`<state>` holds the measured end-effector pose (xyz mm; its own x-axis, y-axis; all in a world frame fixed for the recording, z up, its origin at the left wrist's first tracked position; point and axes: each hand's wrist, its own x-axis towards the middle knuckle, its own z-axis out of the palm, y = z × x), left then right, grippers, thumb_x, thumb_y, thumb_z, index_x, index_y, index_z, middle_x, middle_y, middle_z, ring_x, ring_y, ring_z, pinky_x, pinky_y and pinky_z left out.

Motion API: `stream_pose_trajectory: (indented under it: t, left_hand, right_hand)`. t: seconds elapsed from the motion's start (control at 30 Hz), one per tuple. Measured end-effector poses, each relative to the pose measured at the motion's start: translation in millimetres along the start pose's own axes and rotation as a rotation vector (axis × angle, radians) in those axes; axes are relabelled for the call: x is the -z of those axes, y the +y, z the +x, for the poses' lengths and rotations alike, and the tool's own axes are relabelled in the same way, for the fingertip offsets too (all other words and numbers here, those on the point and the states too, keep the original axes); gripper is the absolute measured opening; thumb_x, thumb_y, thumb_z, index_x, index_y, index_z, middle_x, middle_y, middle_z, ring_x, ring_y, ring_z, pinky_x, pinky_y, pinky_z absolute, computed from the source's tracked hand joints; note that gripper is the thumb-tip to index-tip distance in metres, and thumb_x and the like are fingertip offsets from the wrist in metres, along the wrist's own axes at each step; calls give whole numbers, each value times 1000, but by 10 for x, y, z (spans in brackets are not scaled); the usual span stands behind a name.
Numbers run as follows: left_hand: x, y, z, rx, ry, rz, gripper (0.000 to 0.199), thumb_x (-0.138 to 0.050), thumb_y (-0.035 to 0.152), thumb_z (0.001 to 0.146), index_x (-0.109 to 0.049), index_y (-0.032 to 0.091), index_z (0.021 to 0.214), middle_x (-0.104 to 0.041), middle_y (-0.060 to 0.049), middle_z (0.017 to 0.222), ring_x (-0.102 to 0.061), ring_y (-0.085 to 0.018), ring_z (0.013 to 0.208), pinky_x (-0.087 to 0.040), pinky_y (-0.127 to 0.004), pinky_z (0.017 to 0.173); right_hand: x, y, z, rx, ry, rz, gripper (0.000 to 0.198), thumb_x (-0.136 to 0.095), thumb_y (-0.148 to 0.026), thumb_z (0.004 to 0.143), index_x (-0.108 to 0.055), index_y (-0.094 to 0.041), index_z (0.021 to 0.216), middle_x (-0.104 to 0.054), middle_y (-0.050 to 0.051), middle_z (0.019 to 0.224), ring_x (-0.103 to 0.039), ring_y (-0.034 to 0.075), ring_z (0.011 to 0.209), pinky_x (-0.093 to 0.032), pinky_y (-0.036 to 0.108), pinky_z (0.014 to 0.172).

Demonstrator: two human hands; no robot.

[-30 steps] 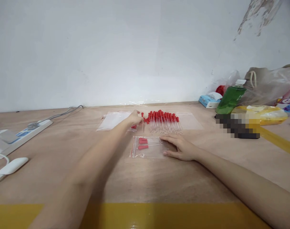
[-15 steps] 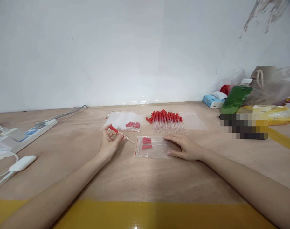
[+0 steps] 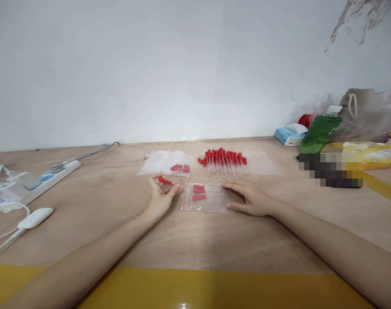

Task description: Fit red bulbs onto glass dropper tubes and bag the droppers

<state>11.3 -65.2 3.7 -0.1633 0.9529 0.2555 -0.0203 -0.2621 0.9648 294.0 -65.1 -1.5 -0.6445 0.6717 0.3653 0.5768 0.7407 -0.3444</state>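
Observation:
My left hand (image 3: 162, 196) is closed on a dropper with a red rubber bulb (image 3: 165, 180). Its thin clear tip points right and reaches the opening side of a clear zip bag (image 3: 211, 206). Inside that bag lie several droppers, their red bulbs (image 3: 199, 197) on the left. My right hand (image 3: 250, 198) rests on the bag's right end, thumb and fingers apart, pressing it to the table. Behind the bag, many red-bulbed droppers (image 3: 224, 161) lie in a fanned heap, tips toward me.
Back left lies another bag (image 3: 155, 162) with red-bulbed droppers inside. A flat clear bag (image 3: 261, 163) is right of the heap. A power strip (image 3: 37, 189) with a white plug-in device (image 3: 34, 218) sits left. Tissues (image 3: 288, 136), a green bottle (image 3: 320, 131) and a yellow package (image 3: 369, 155) stand right.
My left hand has moved right with the dropper, bringing its tip to the bag's left edge. My right hand has stayed on the bag. The view has shifted slightly.

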Motion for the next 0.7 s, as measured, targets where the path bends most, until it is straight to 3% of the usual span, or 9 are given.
stream_pose_trajectory:
  t: [0.23, 0.37, 0.57, 0.7]
  left_hand:
    - [49, -68, 44, -73, 14, 150, 47, -70, 30, 60, -36, 20, 92, -53, 5, 74, -58, -8, 63, -47, -22, 65]
    - [145, 18, 15, 21, -4, 236, 37, -71, 36, 58, -52, 15, 82, -58, 1, 76, -57, -9, 68, -45, -21, 65]
    - [272, 191, -57, 286, -254, 300, 44, -70, 40, 60, -62, 15, 95, -68, -7, 84, -62, -18, 79, -47, -31, 73]
    - [282, 192, -30, 198, -306, 405, 36, -72, 36, 58, -67, 16, 87, -69, -6, 86, -63, -19, 79, -48, -32, 74]
  right_hand:
    - [-5, 11, 1, -4, -17, -3, 56, -52, -49, 77, -44, -19, 124, -50, 11, 123, -45, 25, 112, -37, 44, 92]
    - [-10, 24, 1, 0, -13, 3, 57, -52, -49, 77, -43, -19, 125, -50, 12, 122, -45, 26, 111, -37, 44, 92]
    - [12, -2, 4, 9, -23, 3, 57, -52, -48, 78, -42, -19, 126, -50, 12, 122, -45, 25, 112, -37, 44, 92]
    - [15, -2, 0, 4, -25, 2, 57, -52, -48, 78, -42, -20, 126, -49, 11, 123, -45, 25, 112, -37, 44, 92]
